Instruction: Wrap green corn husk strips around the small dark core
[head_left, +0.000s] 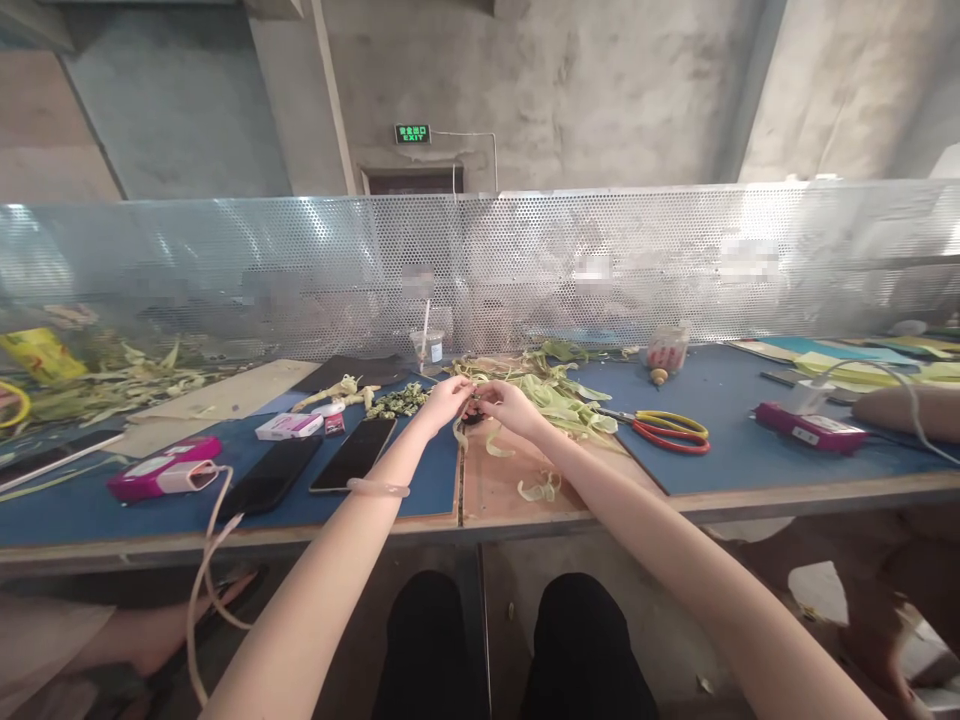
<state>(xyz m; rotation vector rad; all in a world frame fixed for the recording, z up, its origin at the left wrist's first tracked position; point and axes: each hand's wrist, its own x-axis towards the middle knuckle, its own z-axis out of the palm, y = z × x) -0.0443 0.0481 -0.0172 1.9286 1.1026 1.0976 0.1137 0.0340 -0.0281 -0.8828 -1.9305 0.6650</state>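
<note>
My left hand (448, 402) and my right hand (508, 406) meet above the middle of the table, fingers closed in a pinch. What lies between the fingertips is too small and hidden to name; something dark shows just below them. Pale green strips of leaf or husk (559, 400) are heaped right beside and behind my right hand. Close to my left hand lies a pile of small, knobbly green pieces (401, 401). Several pale curled scraps (540, 488) rest on the bare wooden board (495, 500) under my wrists.
Scissors (670, 432) with red and yellow handles lie right of the leaves. Dark phones (354, 455), a white box (289, 426) and a purple device (165, 470) sit at left. A cup with a straw (429, 347) stands behind. Another person's arm (907, 411) is at right.
</note>
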